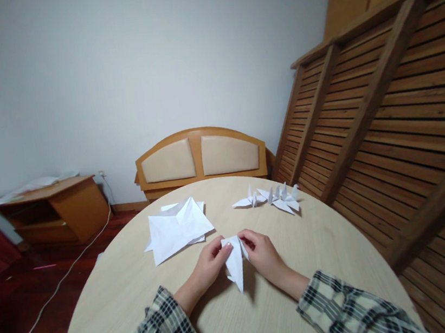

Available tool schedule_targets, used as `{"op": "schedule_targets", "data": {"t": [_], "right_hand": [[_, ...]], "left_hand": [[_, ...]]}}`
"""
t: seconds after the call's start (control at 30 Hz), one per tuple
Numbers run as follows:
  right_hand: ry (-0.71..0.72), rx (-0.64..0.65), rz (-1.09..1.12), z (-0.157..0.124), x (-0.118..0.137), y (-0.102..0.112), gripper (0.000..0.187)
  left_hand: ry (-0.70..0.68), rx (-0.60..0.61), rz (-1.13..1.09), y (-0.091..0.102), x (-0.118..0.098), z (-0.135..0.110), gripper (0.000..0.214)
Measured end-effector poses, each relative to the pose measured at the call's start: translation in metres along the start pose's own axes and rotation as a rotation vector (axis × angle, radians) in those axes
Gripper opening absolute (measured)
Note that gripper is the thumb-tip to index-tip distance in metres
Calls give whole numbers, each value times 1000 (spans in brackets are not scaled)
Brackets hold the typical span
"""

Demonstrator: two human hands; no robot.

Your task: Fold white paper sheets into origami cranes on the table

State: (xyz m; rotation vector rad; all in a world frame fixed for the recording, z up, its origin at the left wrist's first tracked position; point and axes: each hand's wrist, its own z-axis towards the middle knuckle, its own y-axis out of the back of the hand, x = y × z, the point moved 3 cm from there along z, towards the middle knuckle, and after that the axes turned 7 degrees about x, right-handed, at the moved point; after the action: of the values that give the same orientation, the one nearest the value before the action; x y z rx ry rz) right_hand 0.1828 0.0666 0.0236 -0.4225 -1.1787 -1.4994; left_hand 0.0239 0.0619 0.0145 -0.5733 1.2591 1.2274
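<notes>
A partly folded piece of white paper (235, 263) with a long point hangs just above the round pale wooden table (141, 297). My left hand (211, 263) pinches its upper left edge. My right hand (262, 254) pinches its upper right edge. Both hands are closed on the paper, and both sleeves are plaid. A small stack of creased white sheets (177, 228) lies to the left beyond my hands. Several finished white paper cranes (270, 197) stand at the far right of the table.
A wooden headboard with two beige pads (200, 155) leans on the wall behind the table. A slatted wooden frame (395, 111) slopes along the right. A low wooden desk (53, 208) stands at the left, and a white cable (58, 289) trails over the dark floor.
</notes>
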Motion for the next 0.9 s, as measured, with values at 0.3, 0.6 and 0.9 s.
{"op": "schedule_targets", "data": {"t": [0.3,0.6,0.9], "right_hand": [[-43,-162,-9,3,-4,7,15],[-128,-205,286,9,-26,3,14],[-148,-198,299,8,-32,0,16]], "left_hand": [[-76,-241,64,7,-4,-3,19],[-210,-146,237,3,-11,-10,27],[-280,-247,454,4,-13,-10,20]]}}
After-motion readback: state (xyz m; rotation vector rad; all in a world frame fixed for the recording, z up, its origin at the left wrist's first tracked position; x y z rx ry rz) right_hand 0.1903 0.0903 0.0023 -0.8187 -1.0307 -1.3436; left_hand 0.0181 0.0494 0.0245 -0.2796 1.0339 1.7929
